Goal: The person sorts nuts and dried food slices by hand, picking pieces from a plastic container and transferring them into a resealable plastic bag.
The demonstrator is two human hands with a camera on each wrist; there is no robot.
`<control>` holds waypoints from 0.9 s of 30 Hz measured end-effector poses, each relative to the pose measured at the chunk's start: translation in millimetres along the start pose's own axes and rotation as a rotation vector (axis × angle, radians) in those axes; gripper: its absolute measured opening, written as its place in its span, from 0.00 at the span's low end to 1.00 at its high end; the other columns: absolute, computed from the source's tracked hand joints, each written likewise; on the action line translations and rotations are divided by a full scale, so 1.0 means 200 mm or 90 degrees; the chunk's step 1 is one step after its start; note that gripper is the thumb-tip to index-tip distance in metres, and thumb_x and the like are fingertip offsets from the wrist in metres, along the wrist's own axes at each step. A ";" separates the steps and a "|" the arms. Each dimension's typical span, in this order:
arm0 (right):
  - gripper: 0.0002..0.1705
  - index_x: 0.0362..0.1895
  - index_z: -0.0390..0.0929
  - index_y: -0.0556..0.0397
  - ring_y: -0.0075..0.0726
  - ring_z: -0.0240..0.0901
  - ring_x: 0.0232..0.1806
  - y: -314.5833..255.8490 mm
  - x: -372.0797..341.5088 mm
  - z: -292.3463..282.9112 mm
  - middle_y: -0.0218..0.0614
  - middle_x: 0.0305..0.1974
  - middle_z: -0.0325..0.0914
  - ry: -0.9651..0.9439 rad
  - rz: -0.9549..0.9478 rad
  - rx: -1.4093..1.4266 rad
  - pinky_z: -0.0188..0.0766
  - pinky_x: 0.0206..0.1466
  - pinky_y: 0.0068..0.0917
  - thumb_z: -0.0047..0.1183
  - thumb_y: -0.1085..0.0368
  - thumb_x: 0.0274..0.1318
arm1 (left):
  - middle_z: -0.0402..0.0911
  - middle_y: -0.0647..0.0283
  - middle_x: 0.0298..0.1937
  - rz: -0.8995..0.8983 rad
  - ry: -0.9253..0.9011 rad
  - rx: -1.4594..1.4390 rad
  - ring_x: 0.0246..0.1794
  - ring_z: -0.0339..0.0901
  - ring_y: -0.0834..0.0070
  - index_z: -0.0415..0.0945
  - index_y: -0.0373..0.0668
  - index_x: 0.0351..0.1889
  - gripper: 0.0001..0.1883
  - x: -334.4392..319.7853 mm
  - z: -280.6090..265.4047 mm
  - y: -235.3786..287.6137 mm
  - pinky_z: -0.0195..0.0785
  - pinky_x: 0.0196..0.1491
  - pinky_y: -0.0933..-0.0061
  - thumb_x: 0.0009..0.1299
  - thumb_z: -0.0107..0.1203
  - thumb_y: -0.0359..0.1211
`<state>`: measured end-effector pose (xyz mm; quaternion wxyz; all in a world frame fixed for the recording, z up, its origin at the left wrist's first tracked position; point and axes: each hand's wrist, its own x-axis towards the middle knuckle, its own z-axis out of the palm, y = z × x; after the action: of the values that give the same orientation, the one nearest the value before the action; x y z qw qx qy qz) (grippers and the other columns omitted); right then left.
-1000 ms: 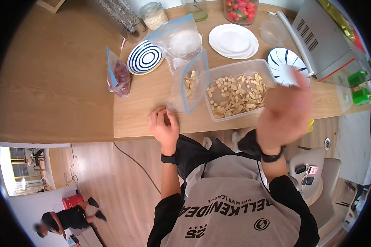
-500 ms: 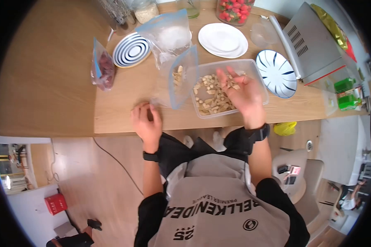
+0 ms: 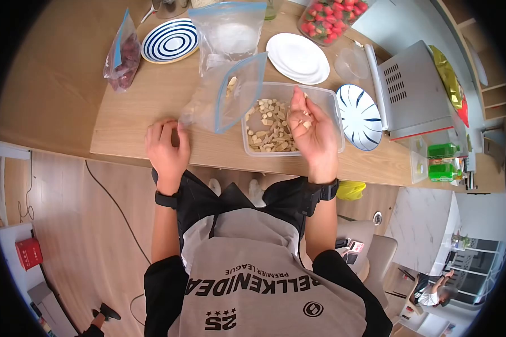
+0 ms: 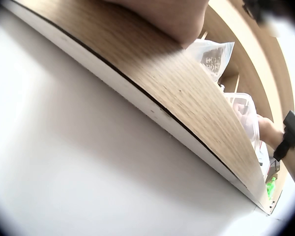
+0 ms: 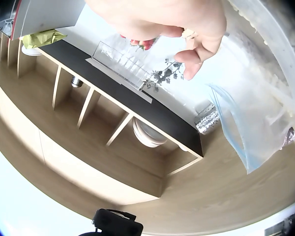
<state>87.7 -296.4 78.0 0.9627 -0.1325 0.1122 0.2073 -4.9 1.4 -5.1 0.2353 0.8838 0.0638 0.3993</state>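
Observation:
Over the clear plastic tub (image 3: 289,153) my right hand (image 3: 317,132) is turned palm up, fingers curled around a few pale dried slices (image 3: 306,122). In the right wrist view a yellowish piece (image 5: 188,33) shows between the fingers. More pale slices (image 3: 270,126) lie across the tub's bottom. My left hand (image 3: 167,149) rests at the table's front edge, fingers loosely bent, holding nothing. Between the hands an open zip bag (image 3: 208,106) with a blue seal leans by the tub, a few slices inside it.
Behind stand a bag of white contents (image 3: 230,36), a blue-ringed plate (image 3: 170,40), white plates (image 3: 298,58) and a strawberry container (image 3: 331,22). A bag of dark red pieces (image 3: 123,62) is at left. Right of the tub are a striped plate (image 3: 360,117) and a grey appliance (image 3: 410,84).
My right hand has come left from beside the tub, over the slices, and now turns palm up with some in it. The left hand stays at the table edge. The head view has shifted.

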 end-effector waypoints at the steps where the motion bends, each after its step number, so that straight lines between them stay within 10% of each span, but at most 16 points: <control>1: 0.21 0.71 0.63 0.64 0.43 0.80 0.61 0.00 0.00 -0.01 0.51 0.66 0.77 0.000 0.000 -0.002 0.75 0.42 0.26 0.38 0.68 0.82 | 0.84 0.58 0.44 0.000 0.000 0.000 0.45 0.78 0.55 0.82 0.38 0.36 0.06 0.00 0.00 0.00 0.70 0.50 0.56 0.72 0.61 0.31; 4: 0.16 0.63 0.72 0.62 0.29 0.78 0.39 0.00 0.00 0.00 0.38 0.47 0.82 -0.034 0.037 0.014 0.66 0.32 0.22 0.42 0.66 0.82 | 0.84 0.58 0.44 0.000 0.002 -0.002 0.45 0.78 0.55 0.82 0.38 0.36 0.05 0.00 0.00 0.00 0.70 0.50 0.56 0.72 0.62 0.31; 6: 0.12 0.54 0.77 0.58 0.20 0.59 0.25 0.00 -0.02 0.01 0.24 0.28 0.68 -0.049 0.038 -0.028 0.55 0.26 0.21 0.45 0.64 0.80 | 0.84 0.59 0.44 -0.001 0.005 -0.003 0.45 0.78 0.55 0.82 0.38 0.36 0.05 0.01 -0.01 0.01 0.70 0.50 0.56 0.71 0.62 0.31; 10: 0.10 0.48 0.78 0.54 0.18 0.48 0.20 -0.01 -0.04 0.03 0.19 0.22 0.55 -0.145 0.068 -0.067 0.47 0.23 0.21 0.47 0.63 0.78 | 0.85 0.54 0.45 0.001 0.002 0.006 0.45 0.80 0.53 0.83 0.36 0.37 0.06 0.02 -0.03 0.03 0.73 0.49 0.56 0.72 0.61 0.30; 18: 0.16 0.38 0.71 0.50 0.18 0.38 0.20 0.09 -0.46 0.47 0.18 0.21 0.45 -0.188 -0.784 -0.461 0.41 0.25 0.23 0.41 0.55 0.80 | 0.84 0.58 0.43 -0.002 0.016 -0.017 0.44 0.78 0.55 0.82 0.38 0.36 0.05 0.01 -0.01 0.01 0.69 0.49 0.56 0.70 0.62 0.30; 22: 0.13 0.43 0.80 0.60 0.17 0.63 0.22 0.27 -0.24 0.30 0.21 0.25 0.74 -0.057 -0.901 -0.739 0.55 0.25 0.20 0.44 0.67 0.72 | 0.84 0.57 0.43 -0.010 0.008 -0.006 0.44 0.78 0.55 0.82 0.38 0.36 0.05 0.01 -0.01 0.02 0.70 0.50 0.56 0.70 0.62 0.30; 23: 0.12 0.43 0.81 0.57 0.15 0.58 0.19 0.24 -0.20 0.31 0.17 0.22 0.68 -0.105 -0.633 -1.093 0.52 0.23 0.20 0.44 0.68 0.74 | 0.84 0.57 0.44 -0.019 -0.002 -0.005 0.45 0.78 0.54 0.82 0.38 0.36 0.05 0.01 -0.01 0.02 0.70 0.50 0.55 0.69 0.62 0.30; 25: 0.13 0.40 0.80 0.51 0.15 0.50 0.16 0.24 -0.03 0.21 0.16 0.18 0.57 -0.047 -0.073 -0.589 0.48 0.21 0.21 0.45 0.62 0.78 | 0.84 0.56 0.44 -0.007 -0.001 -0.012 0.45 0.78 0.53 0.82 0.38 0.37 0.05 -0.01 -0.01 0.01 0.70 0.50 0.55 0.69 0.62 0.30; 27: 0.15 0.38 0.78 0.49 0.16 0.47 0.15 0.15 0.04 0.12 0.17 0.18 0.52 -0.074 0.025 -0.371 0.46 0.20 0.22 0.45 0.59 0.80 | 0.83 0.54 0.43 -0.003 0.006 -0.024 0.45 0.78 0.51 0.82 0.37 0.37 0.05 0.01 -0.02 0.01 0.70 0.51 0.53 0.69 0.62 0.29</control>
<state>86.8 -259.4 92.6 0.8847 -0.3890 -0.0050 0.2568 -6.6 1.8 -0.8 0.2527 0.8770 0.0591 0.4043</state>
